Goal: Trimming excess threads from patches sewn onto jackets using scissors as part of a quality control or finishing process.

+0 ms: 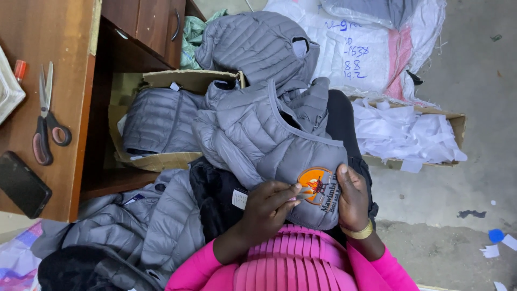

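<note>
Nearest the camera, pink pleated sleeves frame both hands over the lap. The left hand (266, 207) has its fingers (285, 189) pinched together on something small at the edge of the orange patch (316, 185); what it is cannot be told. The right hand (353, 196), with a gold bangle (360, 233) at the wrist, lies spread and flat on the grey jacket (258, 134) just beside the patch, pressing the cloth down rather than gripping it. The patch sits on the jacket's near end, between the two hands, and the jacket is draped across the lap and runs away from the person. A white tag (239, 199) shows just left of the left hand, against dark cloth.

To the left, more grey jackets (145, 226) lie heaped on the floor. Beyond the lap, a cardboard box (161, 160) holds another folded grey jacket, and one more rests on top at the back. On the right, a second box (458, 121) is full of white paper scraps (404, 132). At far left a wooden surface (70, 64) carries scissors (46, 113) and a black phone (21, 184), well apart from the hands. Farthest off lies a white sack (355, 48) with blue writing.
</note>
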